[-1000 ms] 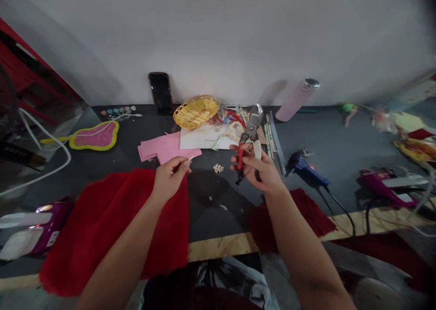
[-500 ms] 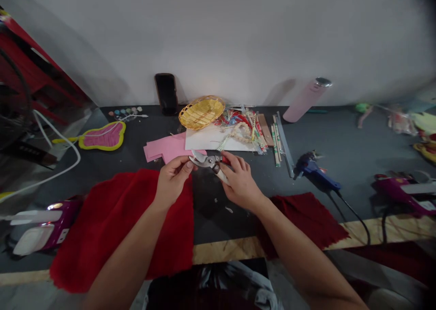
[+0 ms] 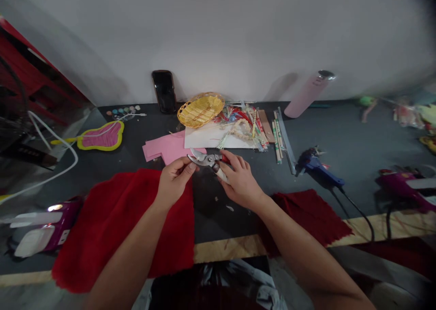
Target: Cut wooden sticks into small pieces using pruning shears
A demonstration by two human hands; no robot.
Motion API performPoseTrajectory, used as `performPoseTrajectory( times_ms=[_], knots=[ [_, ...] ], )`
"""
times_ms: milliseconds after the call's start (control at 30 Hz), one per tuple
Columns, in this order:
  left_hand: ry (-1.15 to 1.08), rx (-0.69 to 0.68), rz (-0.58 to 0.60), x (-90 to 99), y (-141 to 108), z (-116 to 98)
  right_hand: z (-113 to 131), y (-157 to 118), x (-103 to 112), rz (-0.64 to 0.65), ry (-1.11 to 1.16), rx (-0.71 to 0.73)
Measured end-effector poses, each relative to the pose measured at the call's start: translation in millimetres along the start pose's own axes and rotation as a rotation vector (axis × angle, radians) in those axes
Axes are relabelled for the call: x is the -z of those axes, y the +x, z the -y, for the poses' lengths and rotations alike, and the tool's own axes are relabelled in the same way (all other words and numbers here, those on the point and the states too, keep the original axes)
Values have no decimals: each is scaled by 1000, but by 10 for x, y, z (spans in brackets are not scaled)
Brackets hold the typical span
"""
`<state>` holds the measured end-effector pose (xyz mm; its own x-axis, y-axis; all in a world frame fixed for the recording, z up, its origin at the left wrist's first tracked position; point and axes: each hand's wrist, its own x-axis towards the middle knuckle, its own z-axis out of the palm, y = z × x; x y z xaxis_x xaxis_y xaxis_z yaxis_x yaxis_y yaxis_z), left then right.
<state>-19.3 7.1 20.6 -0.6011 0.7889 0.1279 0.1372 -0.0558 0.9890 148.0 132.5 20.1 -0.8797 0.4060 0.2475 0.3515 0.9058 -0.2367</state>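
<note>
My right hand (image 3: 240, 178) grips a pair of pruning shears (image 3: 208, 159) by the handles, one pale and one red. Their curved metal blades point left and stand slightly apart. Close to the blade tips, my left hand (image 3: 175, 177) is closed in a pinch of thumb and forefinger; whatever it holds there is too small to make out. Both hands are above the dark table, just in front of pink paper pieces (image 3: 170, 147). Under my left forearm lies a red cloth (image 3: 119, 210).
A yellow woven basket (image 3: 200, 111), a white sheet (image 3: 200, 139) with craft bits and a phone (image 3: 164, 92) stand near the wall. Rightward are a pink bottle (image 3: 308, 95), a blue glue gun (image 3: 316, 168) and a dark red cloth (image 3: 309, 217). A pink-yellow fan-shaped piece (image 3: 101, 136) lies left.
The view has shifted slightly. My hands and the pruning shears keep almost the same pose, with the blades still apart near my left fingertips.
</note>
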Motion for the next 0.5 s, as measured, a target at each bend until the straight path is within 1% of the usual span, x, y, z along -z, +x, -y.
performPoseTrajectory(
  times_ms=[200,300,433,500],
  knots=[
    [44,-26,13,19,20,3,2,-1,13,12,-12,3],
    [67,-40,5,24,19,-12,4,-5,9,9,20,-14],
    [87,-59,-9,21,-1,-58,-6,-2,-27,-78,134,-42],
    [118,-74,-16,16,-14,-88,-11,2,-50,-95,142,-50]
  ],
)
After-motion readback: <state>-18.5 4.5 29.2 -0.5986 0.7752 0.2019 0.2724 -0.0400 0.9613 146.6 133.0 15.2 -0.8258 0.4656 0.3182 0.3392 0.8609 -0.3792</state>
